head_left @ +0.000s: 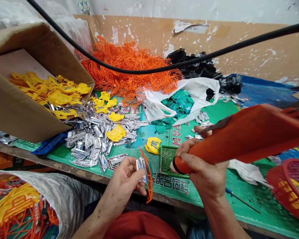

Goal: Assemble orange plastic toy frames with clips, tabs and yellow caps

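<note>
My left hand pinches a shiny silver plastic piece together with an orange lattice frame, just over the table's front edge. A bit of green shows between the two. My right hand is wrapped round a large orange-red power screwdriver, which tilts down to the left. Its nose is over a small green tray of tiny metal screws; whether it touches them I cannot tell. A yellow piece with dark marks lies beside the tray, between my hands.
Silver pieces are heaped by a cardboard box of yellow parts. Behind lie orange frames, a white bag of green pieces and black parts. A black cable hangs across. A red basket and screwdriver are right.
</note>
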Available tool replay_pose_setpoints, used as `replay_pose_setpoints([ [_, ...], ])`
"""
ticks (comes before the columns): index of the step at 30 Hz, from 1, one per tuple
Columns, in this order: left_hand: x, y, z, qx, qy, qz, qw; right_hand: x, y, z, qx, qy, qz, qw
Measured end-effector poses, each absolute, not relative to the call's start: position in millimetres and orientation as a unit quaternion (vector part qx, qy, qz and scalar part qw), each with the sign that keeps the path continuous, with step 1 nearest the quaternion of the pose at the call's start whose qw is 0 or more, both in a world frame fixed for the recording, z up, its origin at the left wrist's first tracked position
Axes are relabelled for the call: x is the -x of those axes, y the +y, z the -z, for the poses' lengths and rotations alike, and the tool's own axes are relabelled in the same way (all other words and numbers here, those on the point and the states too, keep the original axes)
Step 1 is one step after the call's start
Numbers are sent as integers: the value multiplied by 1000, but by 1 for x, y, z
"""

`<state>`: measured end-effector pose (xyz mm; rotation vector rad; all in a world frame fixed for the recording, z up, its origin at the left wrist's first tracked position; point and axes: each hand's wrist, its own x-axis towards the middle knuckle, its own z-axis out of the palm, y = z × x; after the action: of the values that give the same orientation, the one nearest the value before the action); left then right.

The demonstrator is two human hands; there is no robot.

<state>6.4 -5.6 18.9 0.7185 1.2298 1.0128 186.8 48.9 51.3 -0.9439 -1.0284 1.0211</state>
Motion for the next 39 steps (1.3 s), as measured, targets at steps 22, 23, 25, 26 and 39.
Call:
replay_pose_setpoints([
  [22, -11, 22, -23, -516, 594, -272, 554, -185, 51, -56, 403, -428, -450, 673],
  [23, -12, 23, -23, -521, 594, -270, 551, -185, 52, -60, 397, -420, -451, 680],
  [25, -14, 24, -23, -528, 592, -273, 544, -185, 51, -69, 382, -413, -450, 693],
  [26, -15, 24, -23, -529, 591, -275, 543, -184, 51, -74, 373, -414, -450, 697],
  [39, -19, 27, -34, -529, 608, -269, 528, -154, 43, -97, 344, -432, -475, 686],
])
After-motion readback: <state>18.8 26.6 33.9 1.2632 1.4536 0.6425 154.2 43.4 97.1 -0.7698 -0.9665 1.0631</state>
